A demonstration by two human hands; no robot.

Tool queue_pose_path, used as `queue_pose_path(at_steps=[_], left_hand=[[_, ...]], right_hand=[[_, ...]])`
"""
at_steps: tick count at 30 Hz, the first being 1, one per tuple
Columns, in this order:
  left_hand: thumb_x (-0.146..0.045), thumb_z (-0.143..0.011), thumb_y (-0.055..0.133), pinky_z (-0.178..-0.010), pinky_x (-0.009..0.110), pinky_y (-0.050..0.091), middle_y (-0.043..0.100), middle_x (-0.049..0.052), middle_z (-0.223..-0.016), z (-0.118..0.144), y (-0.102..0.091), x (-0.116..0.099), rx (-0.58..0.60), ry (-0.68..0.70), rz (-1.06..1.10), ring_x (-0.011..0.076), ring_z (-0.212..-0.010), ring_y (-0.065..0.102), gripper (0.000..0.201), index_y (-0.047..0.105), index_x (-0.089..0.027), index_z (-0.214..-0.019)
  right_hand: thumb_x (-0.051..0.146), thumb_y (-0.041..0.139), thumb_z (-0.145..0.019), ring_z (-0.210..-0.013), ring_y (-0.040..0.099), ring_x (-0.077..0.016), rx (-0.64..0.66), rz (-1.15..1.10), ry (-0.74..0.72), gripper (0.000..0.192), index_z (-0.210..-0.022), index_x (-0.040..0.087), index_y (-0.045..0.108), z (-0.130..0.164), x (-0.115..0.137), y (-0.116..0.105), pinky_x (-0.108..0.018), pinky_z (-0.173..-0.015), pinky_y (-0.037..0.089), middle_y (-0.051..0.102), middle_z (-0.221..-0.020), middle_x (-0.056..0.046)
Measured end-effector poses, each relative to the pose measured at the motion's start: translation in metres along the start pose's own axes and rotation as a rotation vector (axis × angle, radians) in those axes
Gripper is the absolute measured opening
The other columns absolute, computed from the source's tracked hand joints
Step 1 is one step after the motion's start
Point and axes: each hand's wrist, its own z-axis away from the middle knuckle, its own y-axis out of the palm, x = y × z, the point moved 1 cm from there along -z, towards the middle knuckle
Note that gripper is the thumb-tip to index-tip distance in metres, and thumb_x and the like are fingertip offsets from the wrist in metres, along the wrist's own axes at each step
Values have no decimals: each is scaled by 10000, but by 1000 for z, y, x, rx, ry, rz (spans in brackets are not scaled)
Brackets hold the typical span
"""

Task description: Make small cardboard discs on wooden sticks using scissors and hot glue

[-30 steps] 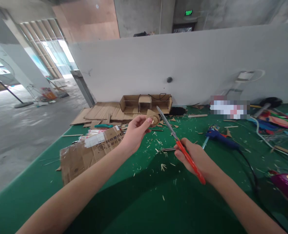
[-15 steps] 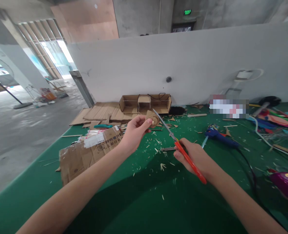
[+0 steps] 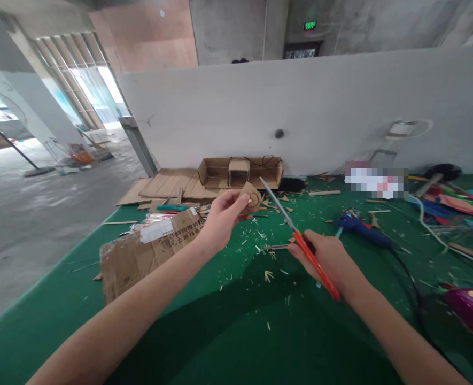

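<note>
Green felt covers the table (image 3: 204, 331), and nearest above it the right hand (image 3: 328, 259) is wrapped tight around one pair of orange-handled steel scissors (image 3: 296, 235), whose blades slant up toward the one small round cardboard disc (image 3: 252, 197). Left of those blades, the left hand (image 3: 222, 219) pinches that disc at its near edge between thumb and fingertips (image 3: 244, 198), held above the felt. Beyond the disc stands one open brown cardboard box (image 3: 240, 171); right of it lies one blue glue gun (image 3: 360, 224).
</note>
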Motion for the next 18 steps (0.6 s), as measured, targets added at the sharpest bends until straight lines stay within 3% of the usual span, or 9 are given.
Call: queue_pose_path(at_steps=[3, 7, 14, 18], left_hand=[[-326, -762, 661, -652, 290, 515, 626, 30, -847, 0, 1, -1, 33, -10, 17, 162, -772, 645, 215, 609, -161, -890], [-308, -740, 686, -625, 281, 526, 619, 29, -849, 0, 2, 0, -43, 41, -43, 144, -767, 615, 313, 572, -172, -998], [-295, -734, 687, -567, 212, 488, 618, 13, -801, -2, 1, 5, -133, 117, -51, 101, -713, 578, 281, 509, -170, -912], [-301, -734, 684, -571, 212, 489, 619, 14, -794, -2, 2, 3, -145, 151, -86, 102, -714, 581, 275, 514, -167, -904]], right_hand=[[551, 432, -840, -390, 402, -118, 0, -69, 2, 384, -620, 245, 362, 0, -2, -1, -262, -428, 309, 427, -453, 36], [577, 393, -849, -518, 549, -174, 104, -206, 71, 374, -766, 222, 473, 1, -1, 0, -291, -483, 384, 549, -564, -12], [581, 343, -866, -764, 619, -253, 285, -285, 53, 393, -919, 204, 439, 3, 2, 1, -352, -590, 451, 621, -754, -88], [587, 346, -865, -753, 610, -239, 347, -295, 65, 398, -905, 202, 436, 4, 7, 0, -355, -606, 450, 638, -844, -118]])
